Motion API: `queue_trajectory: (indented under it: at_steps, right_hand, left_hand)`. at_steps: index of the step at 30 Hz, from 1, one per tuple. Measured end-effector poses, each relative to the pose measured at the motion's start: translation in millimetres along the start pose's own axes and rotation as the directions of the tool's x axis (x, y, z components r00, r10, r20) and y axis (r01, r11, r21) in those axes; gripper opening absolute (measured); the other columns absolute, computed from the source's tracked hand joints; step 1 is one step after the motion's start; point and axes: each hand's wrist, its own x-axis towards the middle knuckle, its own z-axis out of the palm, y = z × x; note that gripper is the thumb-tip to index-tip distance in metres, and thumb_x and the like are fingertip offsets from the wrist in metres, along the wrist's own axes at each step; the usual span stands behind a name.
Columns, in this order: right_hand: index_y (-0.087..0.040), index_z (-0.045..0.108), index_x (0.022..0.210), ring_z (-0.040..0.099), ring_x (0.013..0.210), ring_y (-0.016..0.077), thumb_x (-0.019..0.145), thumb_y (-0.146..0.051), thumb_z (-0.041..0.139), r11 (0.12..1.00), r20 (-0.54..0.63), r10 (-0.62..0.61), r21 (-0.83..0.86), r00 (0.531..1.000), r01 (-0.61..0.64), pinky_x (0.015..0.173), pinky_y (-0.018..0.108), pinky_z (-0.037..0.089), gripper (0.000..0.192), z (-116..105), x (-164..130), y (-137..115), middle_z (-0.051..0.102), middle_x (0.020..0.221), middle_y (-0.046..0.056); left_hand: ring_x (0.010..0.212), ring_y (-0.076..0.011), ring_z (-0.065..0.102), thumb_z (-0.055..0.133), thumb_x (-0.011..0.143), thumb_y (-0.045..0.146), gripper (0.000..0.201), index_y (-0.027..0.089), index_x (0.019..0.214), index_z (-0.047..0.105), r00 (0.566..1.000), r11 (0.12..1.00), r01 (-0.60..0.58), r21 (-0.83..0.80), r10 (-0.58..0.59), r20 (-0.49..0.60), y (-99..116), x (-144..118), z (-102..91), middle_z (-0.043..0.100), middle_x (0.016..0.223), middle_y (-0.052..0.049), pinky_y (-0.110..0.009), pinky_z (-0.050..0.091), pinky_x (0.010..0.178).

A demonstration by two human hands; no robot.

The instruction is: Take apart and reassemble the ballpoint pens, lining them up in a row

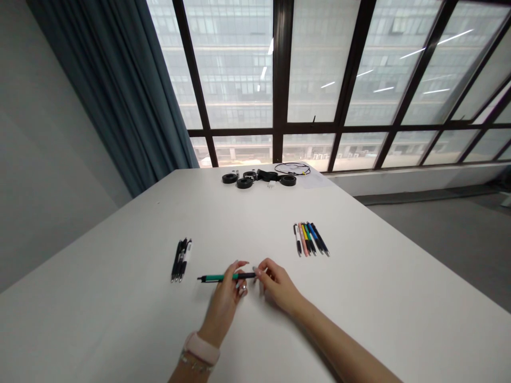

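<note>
Head view: your left hand (229, 290) pinches the green pen (223, 277) mid-barrel; your right hand (275, 284) grips its end, probably pulling it apart. Next, steady opposing pull.

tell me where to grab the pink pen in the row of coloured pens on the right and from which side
Take the pink pen at its near tip, coming from above on the near side. It lies flat on the table, packed between a white pen and a yellow one, so its sides look blocked; the ends fan apart slightly there.
</note>
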Motion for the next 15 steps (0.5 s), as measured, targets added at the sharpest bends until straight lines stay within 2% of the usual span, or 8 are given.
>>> queue_trajectory:
  at_steps: [5,7,10,13,15]
  right_hand:
    - [-0.017,0.052,0.054,0.049,0.051,0.0111,0.091,-0.064,0.028,0.996,0.01,0.059,-0.066,0.998,-0.058,0.057,0.023,0.038,0.063,-1.5,1.0,-1.9,0.049,0.049,-0.001]
    - [-0.017,0.056,0.064,0.049,0.052,0.0111,0.091,-0.063,0.029,0.998,-0.003,0.05,-0.028,0.999,-0.05,0.057,0.023,0.038,0.059,-2.4,-0.1,-4.7,0.052,0.054,-0.001]
    - [-0.019,0.057,0.083,0.048,0.053,0.0102,0.087,-0.062,0.043,1.0,0.005,0.019,0.009,1.0,-0.019,0.053,0.021,0.037,0.045,-3.3,-1.9,-7.8,0.056,0.062,-0.003]
    - [-0.019,0.058,0.081,0.047,0.051,0.0096,0.084,-0.062,0.049,0.999,0.048,0.031,-0.033,0.998,-0.03,0.05,0.02,0.035,0.044,-3.6,-2.1,-7.4,0.054,0.058,-0.004]
    - [-0.017,0.058,0.071,0.048,0.049,0.0096,0.087,-0.063,0.042,0.998,0.093,0.039,-0.046,0.995,-0.035,0.052,0.021,0.037,0.051,-3.7,-1.8,-6.7,0.053,0.054,-0.003]
  left_hand:
    - [0.041,-0.0054,0.037,0.069,0.062,0.051,0.04,0.017,0.08,0.062,0.999,1.0,0.027,0.006,-0.027,0.018,0.5,0.2,1.2,0.042,0.05,0.008,-0.02,0.028,0.043]
    - [0.041,-0.0055,0.037,0.069,0.062,0.051,0.039,0.017,0.08,0.062,1.0,1.0,0.02,0.0,-0.02,0.017,2.0,-0.8,1.5,0.041,0.05,0.008,-0.02,0.028,0.043]
    - [0.042,-0.0059,0.039,0.07,0.062,0.049,0.039,0.017,0.083,0.063,1.0,1.0,-0.004,-0.018,0.004,0.008,4.1,-3.0,0.7,0.043,0.051,0.008,-0.021,0.029,0.044]
    - [0.043,-0.0058,0.039,0.07,0.061,0.049,0.04,0.016,0.083,0.063,1.0,1.0,0.001,-0.023,-0.001,0.001,3.5,-3.8,-0.2,0.044,0.052,0.007,-0.021,0.03,0.044]
    - [0.043,-0.0059,0.04,0.07,0.061,0.05,0.04,0.016,0.083,0.063,1.0,1.0,-0.006,0.0,0.006,0.011,2.2,-3.1,-0.3,0.045,0.053,0.007,-0.02,0.03,0.044]
